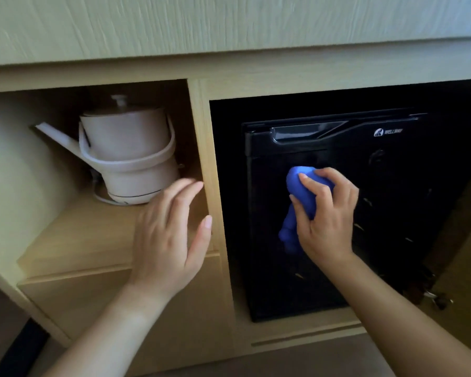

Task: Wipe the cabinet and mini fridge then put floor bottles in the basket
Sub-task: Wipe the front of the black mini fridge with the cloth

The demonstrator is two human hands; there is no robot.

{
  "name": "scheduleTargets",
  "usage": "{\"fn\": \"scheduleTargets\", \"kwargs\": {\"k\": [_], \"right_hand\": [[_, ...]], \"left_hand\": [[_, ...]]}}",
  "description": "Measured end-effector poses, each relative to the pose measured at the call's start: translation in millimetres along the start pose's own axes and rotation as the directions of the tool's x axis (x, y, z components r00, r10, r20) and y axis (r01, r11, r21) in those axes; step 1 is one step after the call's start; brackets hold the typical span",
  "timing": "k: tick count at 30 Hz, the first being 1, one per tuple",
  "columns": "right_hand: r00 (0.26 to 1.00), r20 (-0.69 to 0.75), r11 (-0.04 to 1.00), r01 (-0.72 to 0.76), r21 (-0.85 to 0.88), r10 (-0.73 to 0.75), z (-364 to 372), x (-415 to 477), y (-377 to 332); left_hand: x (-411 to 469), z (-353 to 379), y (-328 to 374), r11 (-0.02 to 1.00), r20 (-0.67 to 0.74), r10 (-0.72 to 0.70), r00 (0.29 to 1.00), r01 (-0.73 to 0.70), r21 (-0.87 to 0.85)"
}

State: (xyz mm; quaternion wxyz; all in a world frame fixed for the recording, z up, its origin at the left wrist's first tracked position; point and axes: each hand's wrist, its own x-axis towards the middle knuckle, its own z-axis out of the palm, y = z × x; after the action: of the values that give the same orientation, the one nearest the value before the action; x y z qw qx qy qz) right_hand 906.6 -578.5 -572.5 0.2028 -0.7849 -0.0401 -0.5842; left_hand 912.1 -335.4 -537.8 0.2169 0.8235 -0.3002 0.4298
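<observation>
A black mini fridge [386, 191] sits in the right bay of a light wooden cabinet [210, 148]. My right hand [326, 213] presses a bunched blue cloth [299, 186] against the fridge door, with a tail of cloth hanging down below the palm. My left hand [169, 235] is open, fingers spread, at the upright divider between the two bays, in front of the left shelf. No bottles or basket are in view.
A white electric kettle [125, 153] with a long spout stands on the left shelf [79, 240], its cord curling beside the base. A closed drawer front lies under that shelf. Small dark items lie at the fridge's lower right [433, 297].
</observation>
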Motion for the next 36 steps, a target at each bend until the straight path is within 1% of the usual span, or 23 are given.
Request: {"fn": "scheduleTargets", "kwargs": {"k": [3, 5, 6, 8, 11, 12, 14, 17, 19, 20, 22, 24, 26, 27, 28, 30, 31, 32, 33, 36], "right_hand": [[0.984, -0.086, 0.988, -0.154, 0.017, 0.155, -16.8, 9.3, 23.5], [0.966, -0.113, 0.973, -0.229, 0.040, 0.232, -21.5, 12.0, 29.5], [0.962, -0.113, 0.969, -0.243, 0.048, 0.247, -21.4, 10.3, 30.2], [0.969, -0.096, 0.973, -0.223, 0.055, 0.227, -19.4, 3.4, 31.5], [0.988, -0.035, 0.988, -0.145, 0.059, 0.147, -20.3, -8.3, 45.9], [0.987, -0.034, 0.986, -0.156, 0.061, 0.158, -24.8, -11.4, 55.4], [0.966, -0.083, 0.968, -0.239, 0.075, 0.245, -36.0, -13.3, 76.4], [0.889, -0.214, 0.915, -0.397, 0.077, 0.404, -53.1, 1.5, 100.8], [0.845, -0.268, 0.885, -0.458, 0.084, 0.462, -58.4, 17.8, 104.0], [0.839, -0.276, 0.881, -0.464, 0.090, 0.469, -57.9, 23.4, 101.3], [0.863, -0.264, 0.902, -0.419, 0.100, 0.430, -53.3, 25.0, 94.6], [0.915, -0.223, 0.941, -0.322, 0.101, 0.336, -48.2, 15.2, 94.7], [0.942, -0.193, 0.960, -0.261, 0.099, 0.276, -49.0, 3.9, 105.2], [0.935, -0.199, 0.956, -0.277, 0.101, 0.292, -50.8, 0.6, 110.9], [0.913, -0.220, 0.939, -0.326, 0.111, 0.343, -52.9, -0.4, 114.0], [0.842, -0.274, 0.885, -0.444, 0.140, 0.466, -53.7, 5.3, 110.9], [0.816, -0.293, 0.867, -0.477, 0.143, 0.498, -51.9, 10.5, 105.0], [0.810, -0.303, 0.864, -0.484, 0.137, 0.502, -49.0, 15.5, 98.0], [0.820, -0.306, 0.875, -0.466, 0.132, 0.484, -45.9, 19.0, 92.0], [0.870, -0.270, 0.910, -0.385, 0.153, 0.413, -42.9, 17.2, 91.3]], "left_hand": [[25.1, -4.7, 21.6, 0.989, -0.125, 0.147, 0.981, -0.142, 0.046], [41.7, 0.0, 38.0, 0.974, -0.162, 0.224, 0.961, -0.215, 0.074], [50.2, 5.4, 47.0, 0.967, -0.161, 0.252, 0.954, -0.242, 0.079], [67.3, 22.4, 67.0, 0.956, -0.127, 0.291, 0.948, -0.283, 0.080], [90.6, 51.8, 95.2, 0.940, -0.038, 0.334, 0.942, -0.330, 0.093], [98.6, 61.9, 104.7, 0.933, -0.002, 0.349, 0.937, -0.347, 0.099], [115.1, 80.0, 122.3, 0.921, 0.060, 0.367, 0.928, -0.371, 0.120], [134.2, 102.5, 144.5, 0.913, 0.106, 0.368, 0.924, -0.381, 0.146], [138.2, 115.2, 154.2, 0.912, 0.080, 0.357, 0.931, -0.366, 0.184], [137.8, 120.5, 156.9, 0.911, 0.052, 0.351, 0.935, -0.354, 0.212], [135.3, 129.0, 159.3, 0.903, -0.010, 0.353, 0.935, -0.338, 0.263], [133.8, 133.8, 158.3, 0.900, -0.045, 0.356, 0.934, -0.329, 0.287], [133.3, 136.4, 158.0, 0.900, -0.066, 0.353, 0.933, -0.319, 0.297], [132.9, 137.4, 158.1, 0.899, -0.072, 0.354, 0.933, -0.317, 0.303], [132.2, 138.1, 158.3, 0.896, -0.075, 0.356, 0.931, -0.318, 0.310], [131.7, 139.0, 157.6, 0.890, -0.079, 0.365, 0.928, -0.323, 0.320], [132.1, 139.1, 157.1, 0.889, -0.077, 0.367, 0.927, -0.325, 0.323], [132.1, 138.6, 157.0, 0.889, -0.074, 0.366, 0.928, -0.325, 0.324], [131.7, 137.9, 157.2, 0.890, -0.069, 0.363, 0.929, -0.323, 0.321], [129.8, 132.3, 160.5, 0.909, -0.025, 0.331, 0.943, -0.312, 0.277]]}}
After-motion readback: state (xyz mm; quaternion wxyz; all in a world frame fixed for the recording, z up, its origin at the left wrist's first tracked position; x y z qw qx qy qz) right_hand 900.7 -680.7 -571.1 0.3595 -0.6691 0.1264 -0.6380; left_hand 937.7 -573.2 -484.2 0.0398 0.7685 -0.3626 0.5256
